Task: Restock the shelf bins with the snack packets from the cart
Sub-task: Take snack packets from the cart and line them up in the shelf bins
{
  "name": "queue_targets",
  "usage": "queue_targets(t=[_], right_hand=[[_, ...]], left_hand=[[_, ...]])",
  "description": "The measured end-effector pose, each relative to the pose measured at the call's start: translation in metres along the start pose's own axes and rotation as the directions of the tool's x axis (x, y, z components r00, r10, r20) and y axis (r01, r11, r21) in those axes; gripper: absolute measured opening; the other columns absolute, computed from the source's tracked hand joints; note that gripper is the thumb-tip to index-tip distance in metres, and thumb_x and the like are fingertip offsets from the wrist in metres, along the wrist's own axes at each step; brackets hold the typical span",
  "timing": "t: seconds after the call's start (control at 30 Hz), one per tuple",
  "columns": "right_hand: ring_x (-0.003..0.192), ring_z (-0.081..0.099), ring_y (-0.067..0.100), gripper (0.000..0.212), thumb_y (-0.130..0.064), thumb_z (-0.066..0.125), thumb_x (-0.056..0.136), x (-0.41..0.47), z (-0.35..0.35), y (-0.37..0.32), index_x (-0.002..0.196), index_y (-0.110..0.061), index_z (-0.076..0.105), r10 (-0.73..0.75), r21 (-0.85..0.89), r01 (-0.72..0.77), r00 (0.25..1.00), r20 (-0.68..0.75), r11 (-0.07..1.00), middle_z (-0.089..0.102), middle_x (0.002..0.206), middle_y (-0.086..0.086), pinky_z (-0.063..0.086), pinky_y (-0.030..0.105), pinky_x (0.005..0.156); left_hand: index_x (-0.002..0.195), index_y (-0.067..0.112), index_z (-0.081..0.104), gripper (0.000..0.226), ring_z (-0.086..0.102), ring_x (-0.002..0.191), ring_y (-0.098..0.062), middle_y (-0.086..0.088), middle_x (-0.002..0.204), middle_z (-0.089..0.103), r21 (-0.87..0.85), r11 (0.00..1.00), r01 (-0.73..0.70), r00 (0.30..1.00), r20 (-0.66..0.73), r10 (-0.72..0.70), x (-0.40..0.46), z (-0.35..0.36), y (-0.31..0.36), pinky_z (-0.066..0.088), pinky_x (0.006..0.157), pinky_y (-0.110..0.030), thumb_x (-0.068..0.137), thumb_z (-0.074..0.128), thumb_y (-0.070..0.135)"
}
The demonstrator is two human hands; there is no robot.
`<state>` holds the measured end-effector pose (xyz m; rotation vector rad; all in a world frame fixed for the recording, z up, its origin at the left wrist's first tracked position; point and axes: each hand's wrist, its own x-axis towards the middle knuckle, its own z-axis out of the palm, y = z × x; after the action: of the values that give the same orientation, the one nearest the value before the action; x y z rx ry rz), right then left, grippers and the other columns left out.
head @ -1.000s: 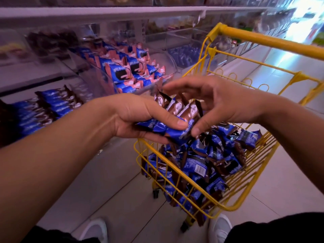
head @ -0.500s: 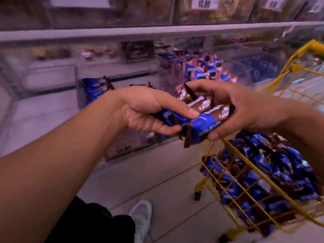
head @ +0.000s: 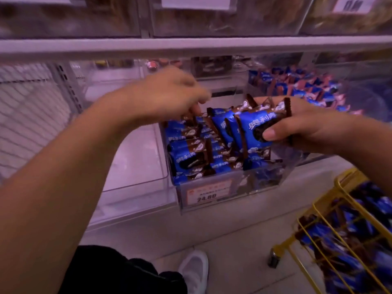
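Shelf: long rail above a row of clear bins; the neighbouring bin to the left of the target shows no packets.

Cart: yellow wire, bottom right corner of view, well apart from the bin and loaded with blue packets.

Target bin: clear, price tag on its front wall, packed with blue snack packets nearly to the front rim.

Right hand: grip closed round a fanned bunch of packets, thumb on the front one, held above the bin's right rear part.

Left hand: blurred, over the bin's back left corner, fingertips down among the packets; cannot tell whether it pinches one.

Risks, as I judge them:
- bunch held by one thumb; the outer packets may slide out and drop to the floor past the front rim
- stock already high at the front wall; more on top may spill over
- left hand may knock packets over the dividing wall into the neighbouring bin
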<state>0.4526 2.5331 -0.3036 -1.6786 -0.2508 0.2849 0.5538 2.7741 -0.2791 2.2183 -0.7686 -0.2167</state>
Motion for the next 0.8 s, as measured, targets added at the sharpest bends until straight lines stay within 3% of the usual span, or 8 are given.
queue_targets(t=[0.07, 0.13, 0.23, 0.37, 0.5, 0.57, 0.7, 0.8], right_hand=[[0.093, 0.071, 0.024, 0.064, -0.005, 0.074, 0.055, 0.001, -0.002, 0.008, 0.118, -0.004, 0.063, 0.035, 0.0, -0.035, 0.999, -0.007, 0.999, 0.073, 0.106, 0.017, 0.059, 0.028, 0.077], [0.1, 0.07, 0.029, 0.07, -0.007, 0.075, 0.058, 0.003, 0.001, 0.014, 0.126, 0.002, 0.057, 0.056, 0.025, -0.057, 0.998, 0.012, 0.998, 0.069, 0.116, 0.024, 0.059, 0.032, 0.083], [0.104, 0.068, 0.028, 0.075, -0.004, 0.079, 0.058, 0.004, 0.005, 0.02, 0.13, 0.0, 0.056, 0.079, -0.035, -0.079, 0.997, -0.008, 0.996, 0.068, 0.121, 0.023, 0.057, 0.033, 0.089], [0.1, 0.071, 0.019, 0.062, -0.002, 0.08, 0.065, 0.01, 0.016, 0.022, 0.123, -0.014, 0.061, 0.128, -0.197, -0.132, 0.991, -0.033, 0.972, 0.073, 0.114, 0.012, 0.057, 0.024, 0.082], [0.099, 0.07, 0.019, 0.063, -0.015, 0.083, 0.063, 0.015, 0.029, 0.019, 0.121, -0.022, 0.058, 0.141, -0.212, -0.149, 0.989, -0.05, 0.966, 0.07, 0.116, 0.014, 0.058, 0.03, 0.086], [0.101, 0.07, 0.019, 0.059, -0.016, 0.084, 0.072, 0.016, 0.03, 0.017, 0.124, -0.021, 0.056, 0.2, -0.249, -0.192, 0.98, 0.005, 0.949, 0.071, 0.115, 0.013, 0.058, 0.029, 0.086], [0.099, 0.067, 0.021, 0.044, -0.027, 0.078, 0.08, 0.018, 0.032, 0.015, 0.121, -0.019, 0.062, 0.254, -0.353, -0.229, 0.967, 0.024, 0.907, 0.068, 0.115, 0.022, 0.053, 0.042, 0.094], [0.099, 0.07, 0.02, 0.039, -0.022, 0.076, 0.08, 0.017, 0.033, 0.013, 0.117, -0.013, 0.069, 0.254, -0.284, -0.235, 0.967, 0.032, 0.93, 0.072, 0.112, 0.017, 0.057, 0.03, 0.088]], left_hand=[[0.083, 0.03, 0.068, 0.027, 0.065, 0.073, 0.001, 0.012, 0.078, 0.07, 0.303, 0.932, -0.2, 0.978, 0.118, 0.171, -0.007, -0.002, -0.003, 0.049, 0.064, -0.022, 0.067, 0.069, 0.053], [0.081, 0.032, 0.063, 0.046, 0.062, 0.07, -0.003, 0.014, 0.077, 0.066, 0.477, 0.854, -0.207, 0.956, 0.282, 0.075, -0.015, 0.002, -0.005, 0.05, 0.062, -0.026, 0.051, 0.074, 0.065], [0.08, 0.031, 0.055, 0.051, 0.055, 0.069, -0.007, 0.013, 0.077, 0.059, 0.669, 0.716, -0.2, 0.957, 0.289, -0.003, -0.013, 0.021, -0.008, 0.045, 0.06, -0.029, 0.052, 0.083, 0.063], [0.077, 0.026, 0.058, 0.034, 0.051, 0.066, -0.008, 0.01, 0.074, 0.058, 0.697, 0.701, -0.149, 0.985, 0.171, 0.04, -0.007, 0.031, -0.012, 0.039, 0.057, -0.029, 0.061, 0.085, 0.039], [0.074, 0.025, 0.063, 0.027, 0.055, 0.065, -0.009, 0.01, 0.069, 0.059, 0.645, 0.748, -0.157, 0.981, 0.192, 0.04, -0.01, 0.024, -0.012, 0.044, 0.059, -0.03, 0.062, 0.087, 0.027], [0.078, 0.026, 0.068, 0.021, 0.057, 0.066, -0.004, 0.013, 0.07, 0.062, 0.611, 0.77, -0.181, 0.974, 0.222, 0.053, -0.012, 0.015, -0.012, 0.05, 0.062, -0.028, 0.065, 0.084, 0.022], [0.089, 0.032, 0.07, 0.029, 0.061, 0.073, -0.001, 0.017, 0.078, 0.065, 0.555, 0.814, -0.171, 0.958, 0.286, 0.007, -0.015, 0.003, -0.012, 0.055, 0.07, -0.028, 0.066, 0.087, 0.024], [0.088, 0.03, 0.073, 0.027, 0.061, 0.073, -0.003, 0.016, 0.077, 0.066, 0.569, 0.805, -0.167, 0.952, 0.307, -0.02, -0.013, 0.005, -0.01, 0.056, 0.073, -0.031, 0.067, 0.087, 0.023]])
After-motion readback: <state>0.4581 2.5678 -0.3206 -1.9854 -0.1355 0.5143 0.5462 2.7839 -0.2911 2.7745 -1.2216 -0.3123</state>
